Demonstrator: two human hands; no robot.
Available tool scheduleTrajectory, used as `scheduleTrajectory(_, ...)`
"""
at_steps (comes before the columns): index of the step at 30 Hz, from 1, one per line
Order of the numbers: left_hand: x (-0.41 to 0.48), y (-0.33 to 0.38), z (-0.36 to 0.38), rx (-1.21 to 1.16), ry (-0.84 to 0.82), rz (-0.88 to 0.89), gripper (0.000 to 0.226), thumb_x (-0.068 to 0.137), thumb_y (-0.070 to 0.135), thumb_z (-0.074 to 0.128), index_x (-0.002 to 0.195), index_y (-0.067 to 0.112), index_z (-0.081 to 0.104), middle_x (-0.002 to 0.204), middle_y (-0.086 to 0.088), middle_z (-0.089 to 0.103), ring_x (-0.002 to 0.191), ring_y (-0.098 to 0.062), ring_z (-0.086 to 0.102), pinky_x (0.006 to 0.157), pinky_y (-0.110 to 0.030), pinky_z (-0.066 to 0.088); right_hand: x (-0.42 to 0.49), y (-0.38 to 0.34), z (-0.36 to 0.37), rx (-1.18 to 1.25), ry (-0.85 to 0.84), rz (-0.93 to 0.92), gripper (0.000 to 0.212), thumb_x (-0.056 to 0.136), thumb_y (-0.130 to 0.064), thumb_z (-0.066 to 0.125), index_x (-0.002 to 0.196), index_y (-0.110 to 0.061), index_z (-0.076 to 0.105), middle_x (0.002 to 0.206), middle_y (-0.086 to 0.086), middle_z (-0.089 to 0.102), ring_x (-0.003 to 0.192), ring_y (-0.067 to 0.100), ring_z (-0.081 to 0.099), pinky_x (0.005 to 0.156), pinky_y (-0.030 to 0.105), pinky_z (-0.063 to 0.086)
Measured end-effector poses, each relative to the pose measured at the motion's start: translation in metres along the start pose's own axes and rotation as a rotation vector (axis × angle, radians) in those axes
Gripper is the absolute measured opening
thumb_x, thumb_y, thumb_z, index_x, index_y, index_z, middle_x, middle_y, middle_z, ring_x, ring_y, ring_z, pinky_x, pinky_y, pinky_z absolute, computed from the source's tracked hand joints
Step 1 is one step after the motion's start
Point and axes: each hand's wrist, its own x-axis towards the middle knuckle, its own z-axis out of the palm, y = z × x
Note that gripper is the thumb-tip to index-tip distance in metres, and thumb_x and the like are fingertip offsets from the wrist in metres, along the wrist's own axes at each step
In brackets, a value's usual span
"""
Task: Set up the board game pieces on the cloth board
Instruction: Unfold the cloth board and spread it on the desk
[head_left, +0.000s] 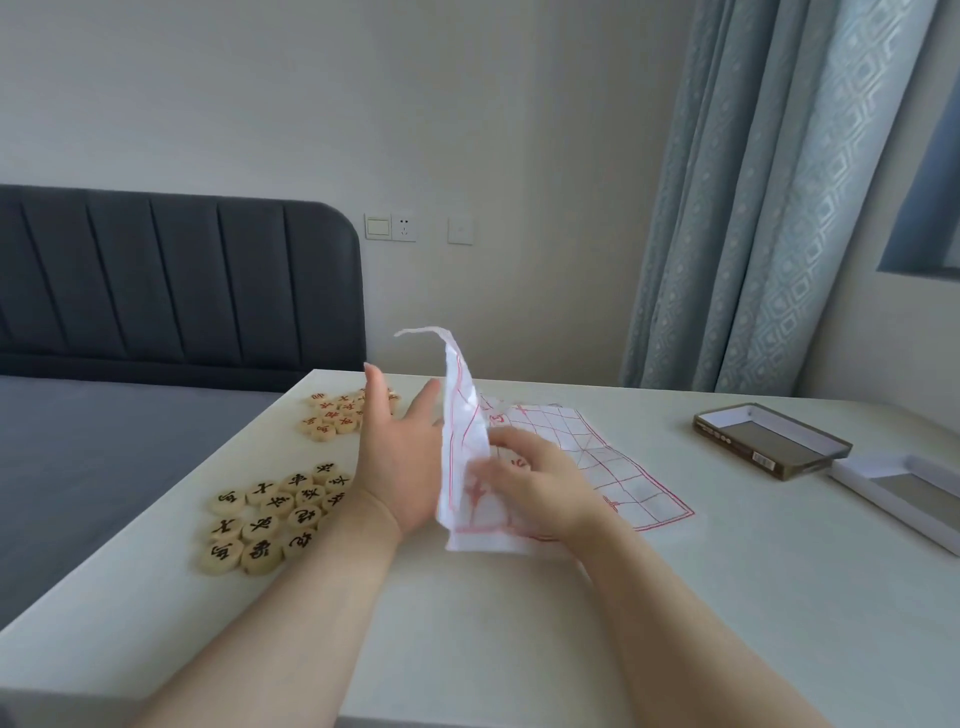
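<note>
Cloth board (597, 457) is lying half spread on the white table (727, 597), its right part flat with the red grid showing and its left part standing up in a crumpled fold. The left hand (395, 457) is resting against the raised fold with fingers straight and relaxed, gripping nothing. The right hand (540, 483) is lying on the cloth at the foot of the fold, blurred, so I cannot tell whether it is pinching or only pressing.

Black-marked pieces (270, 514) are sitting in a cluster near the table's left edge, beside the bed (104, 441), and red-marked pieces (337, 413) are sitting farther back, partly behind the left hand. A strip of bare tabletop is separating the cloth's red-bordered right edge from the brown box (769, 441) and the white tray (904, 488), both lying toward the right edge.
</note>
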Motion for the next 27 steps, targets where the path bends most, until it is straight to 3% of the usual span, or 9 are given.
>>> scheduleTrajectory(1,0.003,-0.004,-0.003,-0.036,-0.067,0.011,0.024,0.087,0.059,0.046,0.084,0.051,0.069,0.087,0.025,0.066,0.086,0.010,0.059,0.087,0.000,0.036,-0.001,-0.004,0.000,-0.058,-0.017,0.010,0.023,0.063,-0.045,0.049,0.077,-0.039,0.067,0.078,-0.029,0.059,0.096,0.007,0.050,0.100,0.033,0.034)
scheduleTrajectory(4,0.007,-0.002,-0.016,-0.100,-0.035,-0.140,0.059,0.088,0.061,0.036,0.118,0.017,0.060,0.118,-0.006,0.060,0.108,-0.022,0.058,0.098,-0.034,0.040,0.003,0.006,-0.002,-0.277,0.065,0.050,0.034,0.064,-0.038,0.037,0.065,-0.012,0.059,0.063,-0.007,0.055,0.103,0.006,0.042,0.105,0.031,0.020)
scheduleTrajectory(8,0.016,0.001,-0.017,0.169,0.197,-0.081,0.042,0.091,0.012,0.049,0.131,0.002,0.042,0.122,-0.021,0.057,0.083,-0.028,0.064,0.063,-0.034,0.054,0.006,0.010,-0.007,-0.497,0.167,0.132,0.023,0.077,-0.033,0.041,0.072,-0.024,0.061,0.069,-0.008,0.058,0.092,0.014,0.046,0.095,0.027,0.024)
scheduleTrajectory(11,0.017,-0.003,-0.020,0.243,0.321,-0.025,0.065,0.086,-0.004,0.047,0.143,0.020,0.026,0.120,-0.002,0.048,0.078,-0.016,0.057,0.057,-0.028,0.045,0.005,0.014,-0.007,-0.626,0.117,0.240,0.024,0.086,-0.035,0.045,0.105,-0.031,0.060,0.106,-0.007,0.063,0.113,0.016,0.042,0.090,0.030,0.019)
scheduleTrajectory(15,0.014,-0.009,-0.017,0.348,0.414,0.064,0.081,0.082,-0.015,0.037,0.142,0.038,0.023,0.142,0.003,0.037,0.113,-0.017,0.047,0.085,-0.036,0.048,0.004,0.017,-0.009,-0.778,0.151,0.246,0.038,0.089,-0.036,0.045,0.127,-0.035,0.048,0.144,-0.010,0.035,0.141,0.024,0.014,0.112,0.041,0.011)
scheduleTrajectory(18,0.015,-0.010,-0.016,0.348,0.466,0.087,0.087,0.080,-0.018,0.033,0.141,0.043,0.018,0.147,0.003,0.030,0.131,-0.021,0.038,0.100,-0.043,0.044,0.003,0.009,-0.005,-0.761,0.070,0.108,0.034,0.094,-0.039,0.036,0.125,-0.035,0.050,0.137,-0.012,0.046,0.129,0.021,0.030,0.101,0.035,0.021)
scheduleTrajectory(21,0.014,-0.010,-0.015,0.266,0.447,0.101,0.089,0.080,-0.019,0.032,0.140,0.046,0.017,0.143,0.000,0.033,0.122,-0.019,0.044,0.099,-0.045,0.045,0.000,0.006,-0.001,-0.742,-0.107,0.140,0.039,0.096,-0.043,0.025,0.115,-0.032,0.057,0.126,-0.011,0.053,0.120,0.020,0.035,0.091,0.032,0.020)
scheduleTrajectory(24,0.015,-0.012,-0.014,0.362,0.421,0.138,0.089,0.079,-0.019,0.032,0.138,0.046,0.020,0.144,-0.001,0.029,0.114,-0.012,0.040,0.101,-0.044,0.044,0.001,0.008,-0.010,-0.834,0.024,0.218,0.041,0.095,-0.046,0.026,0.109,-0.034,0.062,0.141,-0.009,0.041,0.135,0.025,0.023,0.103,0.036,0.018)
scheduleTrajectory(27,0.018,-0.018,-0.010,0.541,0.361,0.233,0.088,0.075,-0.021,0.030,0.136,0.042,0.026,0.147,0.008,0.022,0.134,-0.014,0.027,0.109,-0.036,0.035,0.001,0.007,-0.012,-0.927,0.222,0.186,0.038,0.094,-0.039,0.030,0.104,-0.032,0.067,0.143,-0.009,0.039,0.127,0.026,0.029,0.098,0.035,0.024)
